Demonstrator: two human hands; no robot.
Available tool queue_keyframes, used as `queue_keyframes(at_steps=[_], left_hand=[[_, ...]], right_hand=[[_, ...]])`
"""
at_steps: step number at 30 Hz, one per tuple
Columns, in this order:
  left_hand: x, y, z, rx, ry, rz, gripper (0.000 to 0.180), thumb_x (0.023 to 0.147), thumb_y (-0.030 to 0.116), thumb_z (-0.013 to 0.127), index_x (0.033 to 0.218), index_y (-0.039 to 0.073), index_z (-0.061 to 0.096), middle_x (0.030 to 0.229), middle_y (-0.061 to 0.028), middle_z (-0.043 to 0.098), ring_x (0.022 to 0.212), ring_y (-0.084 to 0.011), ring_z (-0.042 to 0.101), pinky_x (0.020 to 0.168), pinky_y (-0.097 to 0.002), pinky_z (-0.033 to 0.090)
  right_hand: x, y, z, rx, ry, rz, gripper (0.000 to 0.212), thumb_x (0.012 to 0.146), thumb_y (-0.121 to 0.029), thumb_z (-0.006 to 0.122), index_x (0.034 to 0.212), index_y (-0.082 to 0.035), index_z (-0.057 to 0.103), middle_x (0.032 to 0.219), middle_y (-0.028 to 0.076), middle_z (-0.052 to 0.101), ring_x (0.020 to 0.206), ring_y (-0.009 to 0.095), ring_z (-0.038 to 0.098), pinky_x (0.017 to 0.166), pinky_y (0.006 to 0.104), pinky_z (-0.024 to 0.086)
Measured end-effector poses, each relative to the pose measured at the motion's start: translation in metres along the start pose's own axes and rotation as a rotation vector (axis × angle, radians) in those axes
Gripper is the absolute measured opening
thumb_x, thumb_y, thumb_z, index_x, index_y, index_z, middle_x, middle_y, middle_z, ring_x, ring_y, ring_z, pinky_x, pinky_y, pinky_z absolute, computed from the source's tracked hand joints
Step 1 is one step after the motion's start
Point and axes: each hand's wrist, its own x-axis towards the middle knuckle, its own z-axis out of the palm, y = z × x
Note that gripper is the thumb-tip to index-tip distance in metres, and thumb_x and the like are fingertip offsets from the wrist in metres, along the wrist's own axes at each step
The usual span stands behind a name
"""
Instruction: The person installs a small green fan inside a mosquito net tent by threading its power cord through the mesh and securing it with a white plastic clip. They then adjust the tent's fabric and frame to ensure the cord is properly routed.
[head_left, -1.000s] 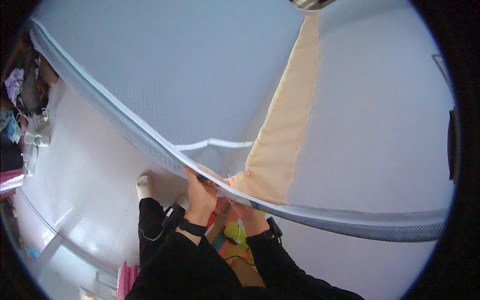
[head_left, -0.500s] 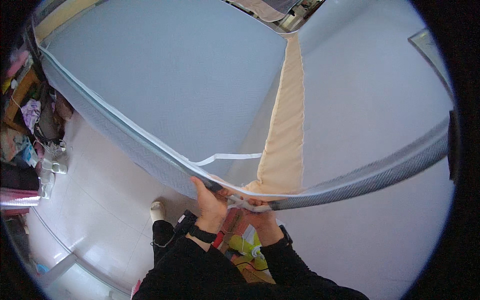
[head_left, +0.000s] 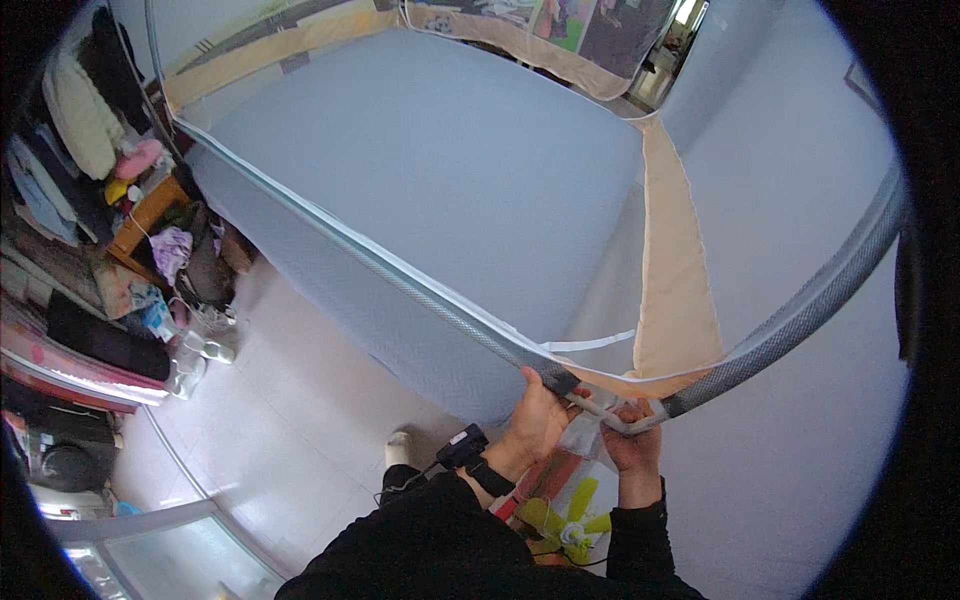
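Both hands are at the corner of a mosquito-net frame. My left hand [head_left: 540,415] is closed around the end of the pole in its grey mesh sleeve [head_left: 430,315], thumb on top. Just right of it, my right hand [head_left: 632,445] grips the bare whitish corner tube [head_left: 605,415] between the two sleeves. From there a second grey sleeved pole [head_left: 800,315] curves up to the right. A peach fabric strip [head_left: 675,270] with a white edge rises from this corner toward the far side. A thin white strap [head_left: 600,343] joins it. Some fingertips are hidden behind the tube.
Beyond the poles lies a mattress [head_left: 430,180] in a blue-grey cover. A yellow-green fan [head_left: 570,520] stands below my hands. Clothes [head_left: 85,115] and clutter line the left side; a glass-topped surface [head_left: 195,555] is at lower left. A pale wall [head_left: 780,480] closes the right.
In the picture, hands, frame corner and mattress have shifted right, and more of the left side and far end shows. Both hands stay on the corner.
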Motion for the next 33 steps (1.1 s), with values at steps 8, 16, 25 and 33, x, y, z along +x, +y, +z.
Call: queue_keyframes(at_steps=[8, 16, 25, 33], left_hand=[[0.005, 0.006, 0.008, 0.138, -0.191, -0.031, 0.072, 0.094, 0.06, 0.01, 0.124, 0.002, 0.041, 0.112, -0.0142, 0.053, 0.113, -0.0267, 0.05, 0.106, -0.0426, 0.036], [0.003, 0.015, 0.029, 0.135, -0.031, -0.049, 0.076, 0.095, 0.06, 0.011, 0.123, -0.003, 0.042, 0.11, -0.0171, 0.054, 0.108, -0.0285, 0.052, 0.104, -0.0419, 0.039], [0.029, 0.031, 0.015, -0.136, 0.243, 0.019, 0.052, 0.096, 0.058, 0.034, 0.1, 0.007, 0.046, 0.087, -0.0073, 0.043, 0.073, -0.0204, 0.039, 0.075, -0.0392, 0.043], [0.033, 0.043, 0.0, -0.261, 0.335, -0.08, 0.047, 0.095, 0.054, 0.042, 0.098, 0.008, 0.047, 0.09, -0.0086, 0.046, 0.072, -0.0224, 0.041, 0.067, -0.0375, 0.042]], right_hand=[[-0.007, -0.01, 0.016, -0.046, -0.135, -0.071, 0.021, 0.1, -0.03, 0.043, 0.101, -0.011, 0.053, 0.061, 0.0, 0.047, 0.056, 0.014, 0.048, 0.064, 0.0344, 0.045], [-0.003, -0.013, 0.024, -0.054, -0.087, -0.037, 0.016, 0.099, -0.026, 0.043, 0.104, -0.012, 0.05, 0.065, 0.0, 0.047, 0.056, 0.015, 0.051, 0.074, 0.0389, 0.049], [0.018, 0.017, 0.021, -0.034, 0.016, 0.051, 0.01, 0.096, -0.018, 0.048, 0.098, -0.01, 0.053, 0.073, 0.0, 0.051, 0.066, 0.02, 0.053, 0.075, 0.0427, 0.048], [0.045, 0.016, -0.01, -0.131, 0.128, 0.103, 0.017, 0.087, -0.027, 0.056, 0.092, -0.011, 0.052, 0.073, 0.004, 0.048, 0.071, 0.023, 0.051, 0.076, 0.0427, 0.047]])
